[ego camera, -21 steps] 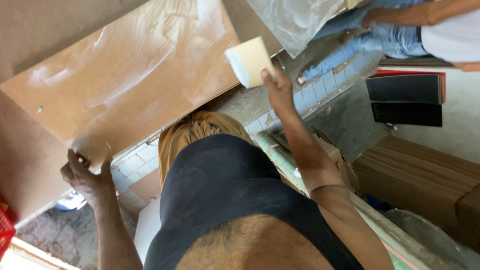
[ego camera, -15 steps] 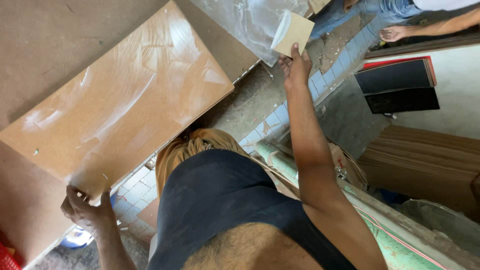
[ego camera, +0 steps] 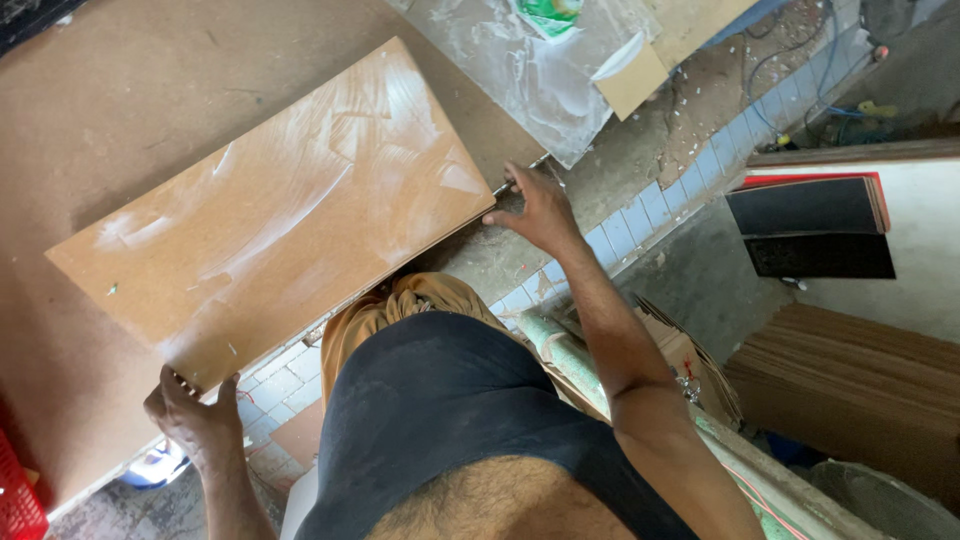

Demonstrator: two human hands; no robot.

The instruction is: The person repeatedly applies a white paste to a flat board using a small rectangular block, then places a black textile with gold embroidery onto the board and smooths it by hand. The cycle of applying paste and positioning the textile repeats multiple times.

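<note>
The board (ego camera: 290,200), a brown rectangular sheet streaked with whitish smears, lies flat on a larger brown worktop (ego camera: 120,90) and runs from about 8 o'clock up to 1 o'clock of the view. The left hand (ego camera: 190,420) grips its near corner at 7 o'clock, fingers curled up over the edge, thumb side hidden beneath. The right hand (ego camera: 535,205) sits at the opposite near corner, at 3 o'clock of the board, fingers bent narrow and pressed on the edge; whether they wrap under it I cannot tell. A hand at each end of the near long edge looks like a grip meant to keep so wide a sheet level and steady.

At 12 o'clock a clear plastic sheet (ego camera: 530,80) is spread over the worktop, with a green-and-white packet (ego camera: 548,15) on its far edge and a small tan square card (ego camera: 632,80) at its right side. At 3 o'clock a stack of black sheets (ego camera: 810,225) with a red edge rests on a pale surface. At 4 o'clock lies a pile of brown boards (ego camera: 860,390)
</note>
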